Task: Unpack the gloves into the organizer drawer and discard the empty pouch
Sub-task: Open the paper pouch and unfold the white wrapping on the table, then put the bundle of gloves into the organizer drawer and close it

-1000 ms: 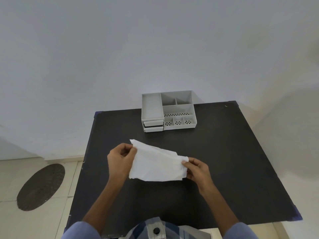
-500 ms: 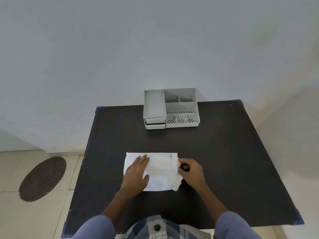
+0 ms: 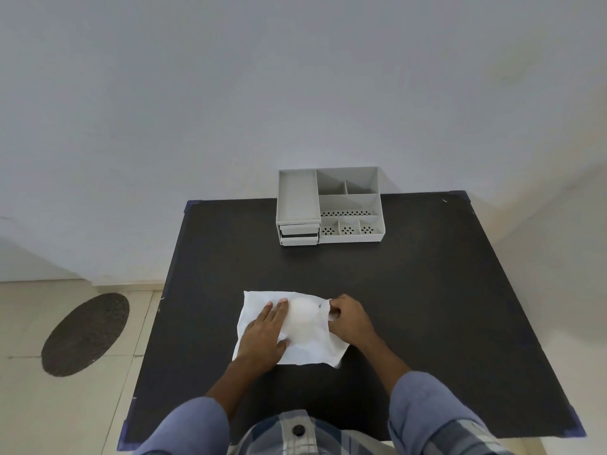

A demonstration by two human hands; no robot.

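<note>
Pouch (image 3: 305, 326) lies flat on bench (image 3: 427, 290), well short of organizer (image 3: 330, 205). Left hand (image 3: 264, 336), fingers spread, pins it; right hand (image 3: 349, 321) pinches its right edge, likely to open it.

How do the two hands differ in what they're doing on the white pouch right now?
The left hand lies flat, fingers stretched out, pressing the pouch onto the table. The right hand is curled, pinching the pouch's right edge. The left covers its middle-left; the right sits at its rim. Both touch the pouch.

Plain pale wall (image 3: 230, 93); cream tiled floor (image 3: 49, 405); black table (image 3: 427, 307).
</note>
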